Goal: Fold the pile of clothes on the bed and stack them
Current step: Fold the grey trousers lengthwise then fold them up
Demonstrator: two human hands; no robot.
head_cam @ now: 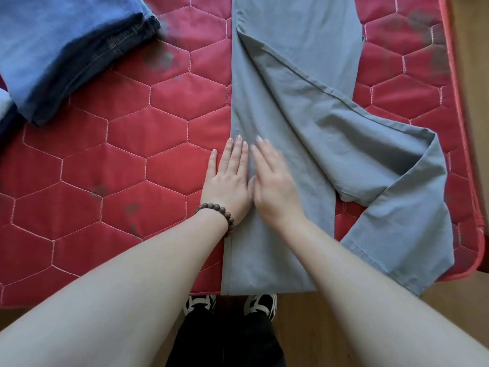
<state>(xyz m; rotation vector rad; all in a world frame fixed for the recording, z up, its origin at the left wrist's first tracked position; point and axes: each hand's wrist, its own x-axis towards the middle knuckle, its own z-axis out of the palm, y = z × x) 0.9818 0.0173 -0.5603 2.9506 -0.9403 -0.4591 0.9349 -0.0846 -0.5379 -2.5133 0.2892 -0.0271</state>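
Grey trousers (277, 107) lie on the red mattress (105, 168); left hand (227, 178) and right hand (272, 181) press flat, fingers straight, grasping nothing; folded jeans (66, 49) at ten o'clock.

Black-and-white sneakers (260, 304) stand on the wooden floor (330, 327) beside a beaded bracelet (217, 211)

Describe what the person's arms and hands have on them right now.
Both forearms are bare, with no sleeves in view. The left hand has a bracelet of round dark brown beads at the wrist. The right hand wears nothing: no rings or gloves. Fingernails look short and unpainted.
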